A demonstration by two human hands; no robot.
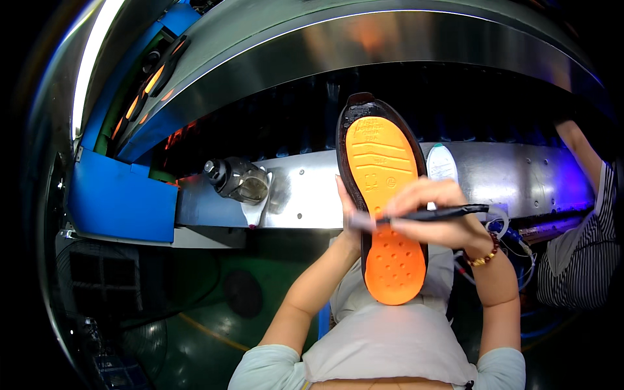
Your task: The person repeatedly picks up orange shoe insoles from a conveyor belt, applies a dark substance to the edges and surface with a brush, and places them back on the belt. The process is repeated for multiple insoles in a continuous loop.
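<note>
A shoe sole (383,156) with a dark rim and an orange inner face stands lengthwise before me, its toe end pointing away. My left hand (348,211) is closed round its left edge; the sole hides part of those fingers. My right hand (442,211) pinches a black-handled tool (455,212), likely a glue brush, across the middle of the sole. The tool's pale tip (362,223) is smeared by motion and lies by the sole's left edge, near my left hand. Raised lines and small dimples mark the orange face.
On the metal ledge (299,179) a dark-lidded bottle (237,180) rests on a white cloth. A white insole-shaped piece (442,164) lies right of the sole. Pale tubing (499,221) loops beside my right wrist. Another person's arm (578,149) is at far right. Orange-faced soles (155,80) sit at upper left.
</note>
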